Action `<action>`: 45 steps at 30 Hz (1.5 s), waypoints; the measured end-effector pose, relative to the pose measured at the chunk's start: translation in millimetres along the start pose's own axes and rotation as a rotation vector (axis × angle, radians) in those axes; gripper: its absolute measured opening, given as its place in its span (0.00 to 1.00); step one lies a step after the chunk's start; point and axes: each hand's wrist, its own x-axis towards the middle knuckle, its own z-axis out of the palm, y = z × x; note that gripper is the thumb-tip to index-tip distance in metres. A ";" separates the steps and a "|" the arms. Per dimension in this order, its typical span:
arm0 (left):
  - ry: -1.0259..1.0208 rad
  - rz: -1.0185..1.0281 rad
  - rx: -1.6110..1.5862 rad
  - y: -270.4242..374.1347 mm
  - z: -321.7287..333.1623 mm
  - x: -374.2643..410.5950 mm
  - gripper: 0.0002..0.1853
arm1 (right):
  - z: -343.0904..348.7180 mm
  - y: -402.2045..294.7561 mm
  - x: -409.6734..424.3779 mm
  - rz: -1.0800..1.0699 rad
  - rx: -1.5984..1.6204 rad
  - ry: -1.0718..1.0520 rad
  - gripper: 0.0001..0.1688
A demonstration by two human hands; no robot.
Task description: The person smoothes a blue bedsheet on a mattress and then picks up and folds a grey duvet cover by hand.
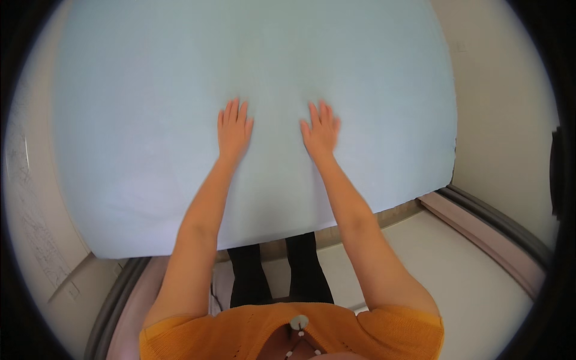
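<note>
A large pale blue fabric sheet (135, 135) spreads in front of me, smooth on top, with its near edge just beyond my legs. My left hand (234, 130) lies palm down against it, left of the middle, fingers spread. Level with it on the right, my right hand (320, 130) also faces palm down on the fabric, its fingers apart and slightly blurred. Neither hand holds anything. What lies under the sheet is hidden.
Pale walls (495, 99) stand to the left and right. Pink and grey curtains or padded bands (486, 243) run along both lower sides. A white surface (450, 256) shows at lower right, and a dark object (556, 173) is at the far right.
</note>
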 end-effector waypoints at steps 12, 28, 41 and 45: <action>-0.481 -0.164 -0.121 66.9 -51.0 -286.8 0.23 | -77.1 69.9 -190.6 0.048 0.115 -0.371 0.27; -0.291 -0.019 0.021 141.6 57.2 -88.1 0.29 | -48.1 196.6 -142.0 0.660 -0.275 -0.187 0.37; -0.059 -0.309 -0.305 35.4 -54.1 -243.9 0.16 | -36.3 63.0 -80.0 -0.023 0.106 -0.085 0.30; 0.077 -0.479 0.068 -74.2 -59.5 -197.1 0.24 | -0.2 -80.2 13.2 -0.406 0.184 -0.173 0.32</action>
